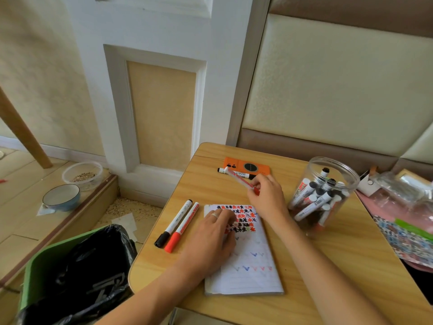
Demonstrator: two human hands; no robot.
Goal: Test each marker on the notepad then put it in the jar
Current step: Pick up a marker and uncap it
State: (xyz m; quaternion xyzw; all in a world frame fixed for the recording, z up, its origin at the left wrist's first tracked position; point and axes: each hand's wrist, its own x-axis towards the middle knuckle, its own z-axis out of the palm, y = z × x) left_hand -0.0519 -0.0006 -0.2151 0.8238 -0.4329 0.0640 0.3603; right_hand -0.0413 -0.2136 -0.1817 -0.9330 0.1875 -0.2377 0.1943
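plainly, the right hand gripped a red marker near its red end, fingers curled round the barrel, lifted off the paper and slanting up and away toward the far edge of the table. whether its cap was on could not be told. it hung above the top corner of the notepad, between the page and the jar, which suits either a stroke on the paper or a drop into the jar.

the left hand lay flat on the notepad, fingers fairly straight and pressing the page, a ring on one finger; the likely reason was to keep the pad from sliding. the upper part of the page was crowded with black and red test marks, with fainter blue and pink ticks lower down.

the jar, clear plastic and lidless, stood just right of the pad and already held many markers leaning together, so much of the task looked done. a black marker and a second red marker lay capped side by side just left of the pad, probably waiting their turn. another black-capped marker rested at the far side against an orange device.

a green bin with a black liner stood below the table's left edge.
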